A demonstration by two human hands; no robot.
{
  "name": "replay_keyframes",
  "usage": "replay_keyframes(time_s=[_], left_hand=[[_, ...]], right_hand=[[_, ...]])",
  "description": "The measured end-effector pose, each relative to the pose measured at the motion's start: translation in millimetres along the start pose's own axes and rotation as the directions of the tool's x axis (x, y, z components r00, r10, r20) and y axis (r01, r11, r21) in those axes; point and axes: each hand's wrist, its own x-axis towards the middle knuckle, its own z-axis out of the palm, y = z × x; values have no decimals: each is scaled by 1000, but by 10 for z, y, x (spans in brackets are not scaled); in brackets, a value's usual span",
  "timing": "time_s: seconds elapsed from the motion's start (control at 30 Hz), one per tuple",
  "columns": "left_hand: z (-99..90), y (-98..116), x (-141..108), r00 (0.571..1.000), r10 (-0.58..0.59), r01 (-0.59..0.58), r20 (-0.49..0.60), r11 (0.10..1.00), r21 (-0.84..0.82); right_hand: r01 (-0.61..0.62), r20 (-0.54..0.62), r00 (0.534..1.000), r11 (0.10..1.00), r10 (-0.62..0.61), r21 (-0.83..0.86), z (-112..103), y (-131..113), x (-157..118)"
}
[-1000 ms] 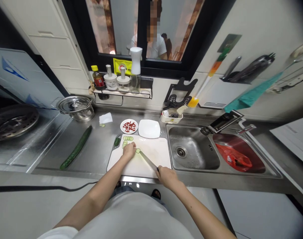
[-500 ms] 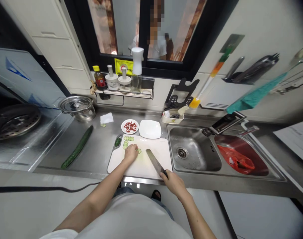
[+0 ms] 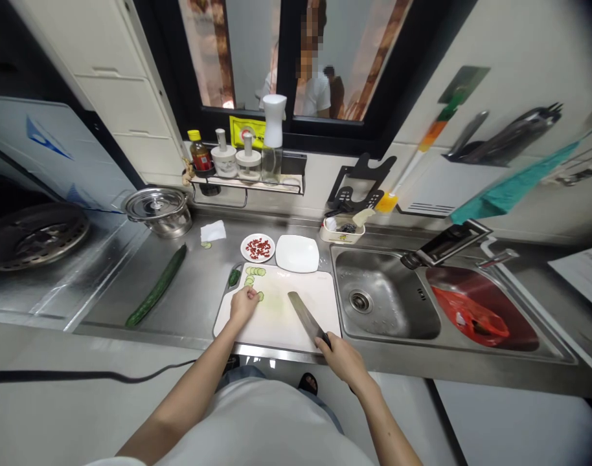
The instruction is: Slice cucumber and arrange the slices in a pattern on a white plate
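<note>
My right hand [image 3: 342, 356] is closed round the dark handle of a kitchen knife [image 3: 304, 313], whose blade lies low over the white cutting board [image 3: 281, 327]. On the board's left part, my left hand [image 3: 244, 305] has its fingers pinched at a cucumber slice [image 3: 260, 296]. Just beyond that hand, more cucumber slices [image 3: 256, 272] form an overlapping row that bends toward me. A dark green cucumber piece [image 3: 234, 277] sits at the board's upper left corner. Farther left, a whole cucumber [image 3: 157, 285] lies on the steel counter.
Behind the board stand a plate of chopped red pieces [image 3: 258, 248] and a white square plate [image 3: 297, 253]. A lidded pot [image 3: 157, 210] and white paper [image 3: 213, 231] are to the left. The sink [image 3: 383, 294] adjoins the board's right side; a red bag [image 3: 471, 316] lies in its second basin.
My left hand has moved left across the board with a cucumber slice at its fingertips. The knife in my right hand has stayed nearly in place. The view has shifted slightly.
</note>
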Motion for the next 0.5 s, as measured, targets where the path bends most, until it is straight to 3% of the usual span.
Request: replay_keyframes(time_s=[0.23,0.5], left_hand=[[-126,-218,133,994,-67,70,-89,997,33],[-137,-258,146,994,-52,65,-97,988,139]], right_hand=[[23,2,1000,1000,-23,-12,-15,-30,23],[17,14,1000,1000,-17,1,-14,-37,44]])
